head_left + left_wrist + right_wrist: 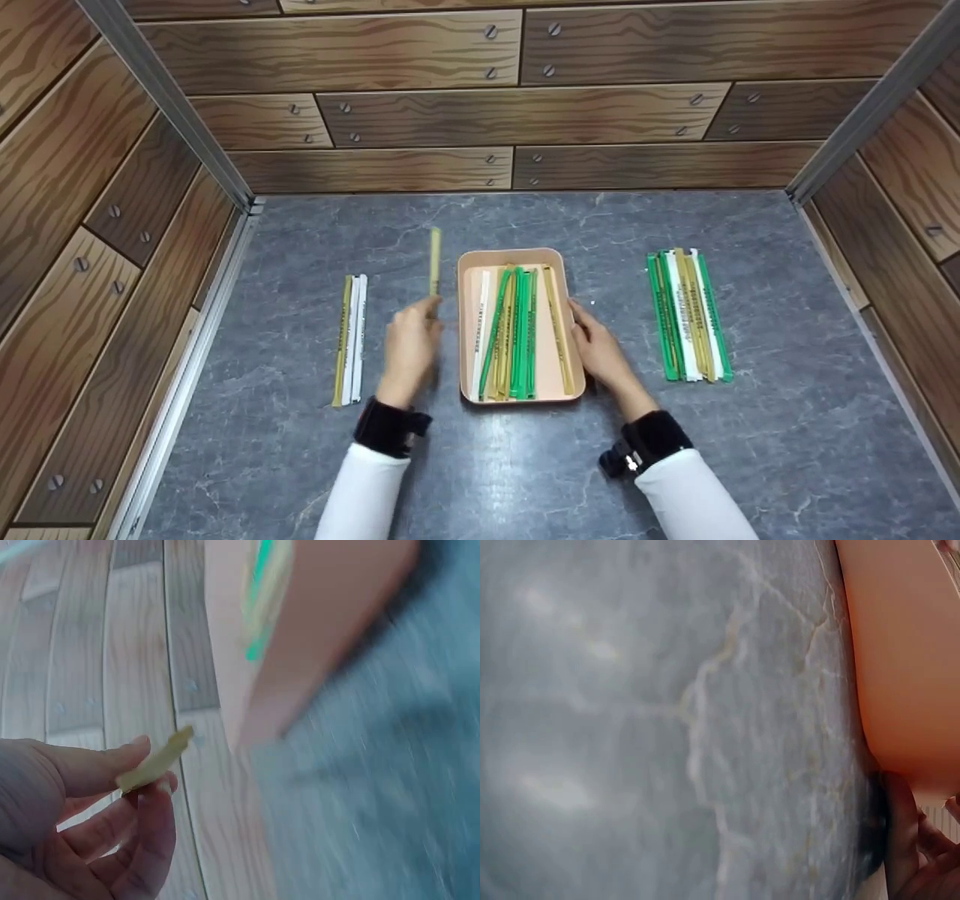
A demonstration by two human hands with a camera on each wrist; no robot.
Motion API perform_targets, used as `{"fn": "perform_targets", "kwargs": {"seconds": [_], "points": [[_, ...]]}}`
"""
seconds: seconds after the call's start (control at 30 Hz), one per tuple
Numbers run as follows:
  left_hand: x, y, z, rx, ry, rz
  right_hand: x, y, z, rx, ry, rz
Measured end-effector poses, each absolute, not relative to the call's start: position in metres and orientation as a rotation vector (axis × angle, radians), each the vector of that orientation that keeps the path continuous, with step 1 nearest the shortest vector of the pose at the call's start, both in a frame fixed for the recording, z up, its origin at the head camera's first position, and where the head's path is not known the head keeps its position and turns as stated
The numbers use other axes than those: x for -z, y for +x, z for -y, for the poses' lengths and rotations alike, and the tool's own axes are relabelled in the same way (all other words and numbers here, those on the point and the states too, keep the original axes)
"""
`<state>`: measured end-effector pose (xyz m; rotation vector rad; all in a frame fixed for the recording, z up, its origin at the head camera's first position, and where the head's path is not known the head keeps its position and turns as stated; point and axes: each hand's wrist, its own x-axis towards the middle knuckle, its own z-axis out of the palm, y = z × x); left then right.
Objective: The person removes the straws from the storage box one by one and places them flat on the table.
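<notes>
Sleeves [365, 491] reach from bottom, left hand [410, 346] pinching a straw [435, 259], likely mid-transfer, right hand [604, 358] holding tray [517, 256], careful aim needed next.

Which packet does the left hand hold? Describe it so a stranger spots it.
Find the peach tray on the grey marbled table. Left of it, the left hand pinches a slim gold packet. It alone is held; the other packets lie down.
</notes>
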<state>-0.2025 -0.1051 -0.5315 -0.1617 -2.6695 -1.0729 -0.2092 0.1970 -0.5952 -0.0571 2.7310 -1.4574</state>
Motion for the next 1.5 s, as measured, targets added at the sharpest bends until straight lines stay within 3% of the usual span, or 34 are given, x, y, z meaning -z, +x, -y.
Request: {"fn": "perform_targets", "kwargs": {"seconds": [0.37, 0.73, 1.5], "points": [[0.550, -0.205, 0.176, 1.021, 0.077, 2.731, 0.595, -0.210, -0.194, 1.463, -0.037, -2.709], [0.562, -0.201, 0.208, 0.780, 0.430, 2.880, 0.593, -0.210, -0.195, 1.445, -0.040, -2.728], [0.570, -0.206, 0.237, 0.745, 0.554, 2.949, 0.594, -0.209, -0.196, 1.452, -0.044, -2.727]]}}
